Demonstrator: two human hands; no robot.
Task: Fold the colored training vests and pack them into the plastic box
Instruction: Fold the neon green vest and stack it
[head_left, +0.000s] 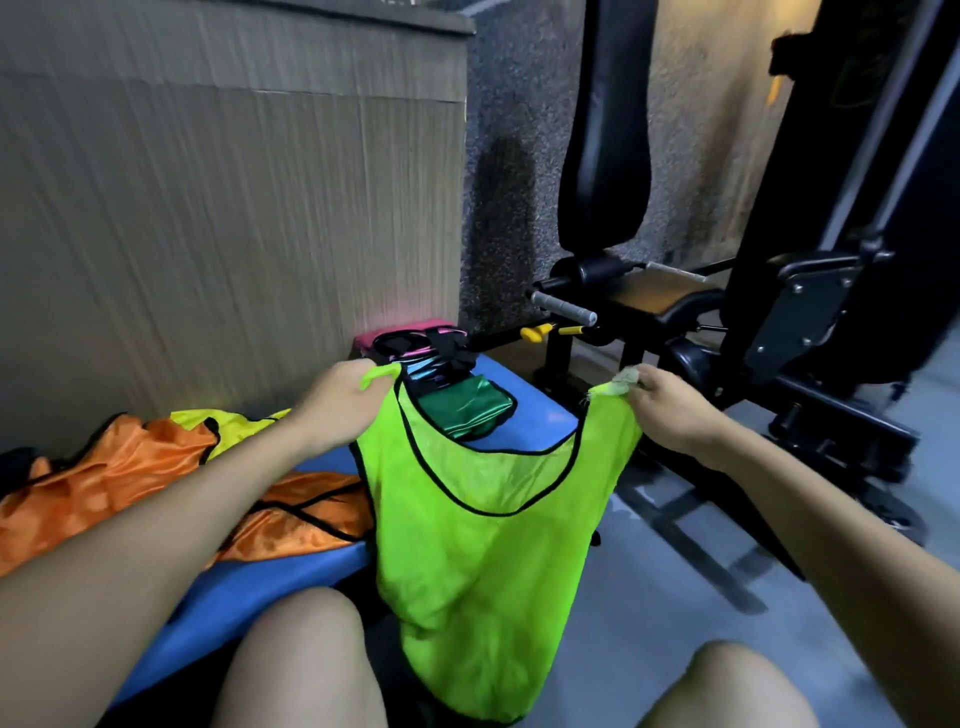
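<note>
Lime-green vest (483, 561) hangs in the air in front of the person's knees, held up by its two shoulder straps. Left hand (337, 402) grips the left strap, fingers curled round it and mostly hidden behind the fabric. Right hand (670, 410) pinches the right strap, the cloth bunched at the fingertips; the blur there hides which fingers do the pinching. The vest's lower hem drops between the knees, and its bottom edge is hard to follow against the dark gap. On the blue bench (280, 577) at left lie orange vests (119, 478), crumpled and partly covered by the left forearm; how many cannot be told. A yellow vest (234, 423) shows behind them, mostly hidden. Seen through the green vest's neck opening, a folded dark green vest (467, 408) rests on the far end of the bench, with a stack of black-trimmed blue and pink pieces (415, 348) beyond it against the wall; these are small and blurred. No plastic box can be made out. At right stands a black exercise machine (727, 312), its upper part cut off by the frame.
</note>
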